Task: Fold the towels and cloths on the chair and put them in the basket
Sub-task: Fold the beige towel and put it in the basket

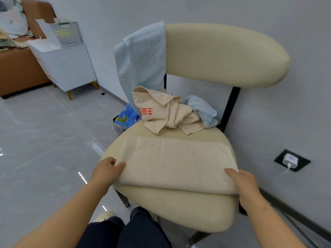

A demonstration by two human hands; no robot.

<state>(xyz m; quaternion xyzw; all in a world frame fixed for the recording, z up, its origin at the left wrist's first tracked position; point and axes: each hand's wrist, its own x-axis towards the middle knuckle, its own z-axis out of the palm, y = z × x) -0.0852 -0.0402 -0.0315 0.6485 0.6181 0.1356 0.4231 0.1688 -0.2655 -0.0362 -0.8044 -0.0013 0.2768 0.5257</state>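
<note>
Beige towel (175, 163) along the front edge of the chair (179, 210), long axis running hand to hand; left hand (105, 170) pinches its left end, right hand (245, 183) its right end.

Red Chinese characters, one resembling 生, on crumpled cream cloth (161, 111), blue packet (126, 116) print illegible

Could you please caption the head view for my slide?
The left hand and right hand grip a cream towel on the chair, crumpled cloths behind.
</note>
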